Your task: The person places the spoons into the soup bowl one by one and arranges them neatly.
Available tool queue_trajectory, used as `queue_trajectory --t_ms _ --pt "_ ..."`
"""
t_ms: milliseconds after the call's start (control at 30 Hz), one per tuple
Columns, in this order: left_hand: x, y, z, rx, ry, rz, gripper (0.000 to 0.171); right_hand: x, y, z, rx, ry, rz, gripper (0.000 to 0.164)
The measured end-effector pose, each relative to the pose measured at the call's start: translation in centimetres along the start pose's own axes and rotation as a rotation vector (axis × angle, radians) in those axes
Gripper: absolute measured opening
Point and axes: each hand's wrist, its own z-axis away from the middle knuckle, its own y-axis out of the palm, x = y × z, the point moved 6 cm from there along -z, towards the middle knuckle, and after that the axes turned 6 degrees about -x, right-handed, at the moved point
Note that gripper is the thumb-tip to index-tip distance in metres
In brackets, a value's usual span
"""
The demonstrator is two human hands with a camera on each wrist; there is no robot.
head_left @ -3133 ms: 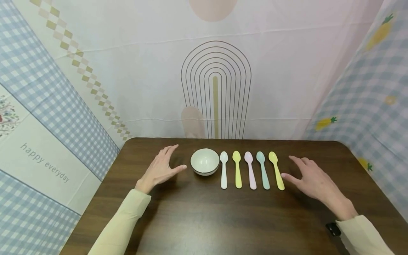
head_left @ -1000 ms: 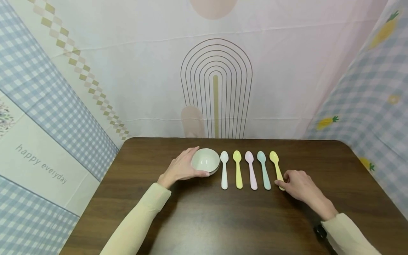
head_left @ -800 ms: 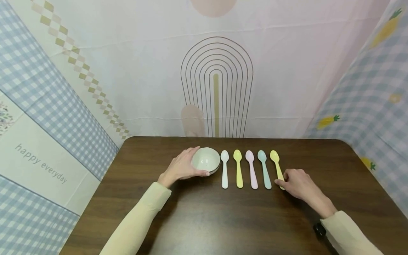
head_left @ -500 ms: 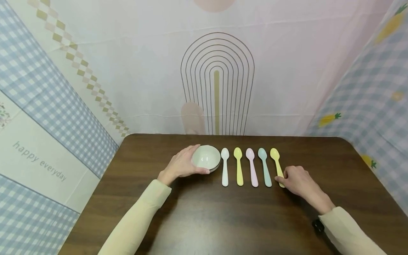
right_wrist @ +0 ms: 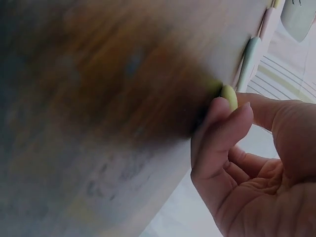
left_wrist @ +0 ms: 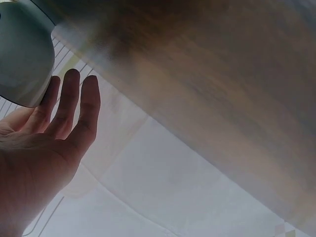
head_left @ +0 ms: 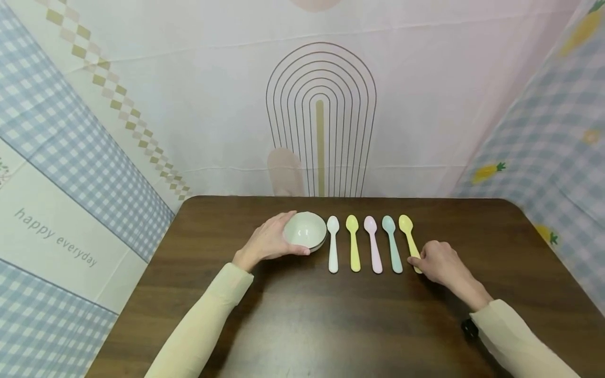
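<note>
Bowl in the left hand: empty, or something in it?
Empty: the head view looks into the bowl, and its pale inside shows only glints of light.

Five spoons, one table, seemingly one bowl.

The left hand, at first apart from the bowl, now holds it by its side. The right hand, earlier spread beside the rightmost yellow spoon, now pinches its handle near the end, fingers more curled.
</note>
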Motion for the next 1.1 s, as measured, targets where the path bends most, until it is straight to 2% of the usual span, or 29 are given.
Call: queue_trajectory --t_ms 167,333,633,1100 --pt "0.1 0.0 -0.1 -0.001 -0.001 -0.007 0.117 -0.3 0.1 -0.1 0.055 0.062 -0.056 0.036" --pt "0.0 0.0 0.0 0.010 -0.010 0.000 0.118 -0.6 0.3 0.0 0.084 0.088 -0.098 0.033" --pt "0.0 0.0 0.0 0.013 -0.006 -0.007 0.118 -1.1 0.4 0.1 0.086 0.123 -0.141 0.031" --pt "0.1 0.0 0.0 0.009 -0.018 0.001 0.118 -0.9 -0.2 0.5 0.013 0.094 -0.183 0.029"
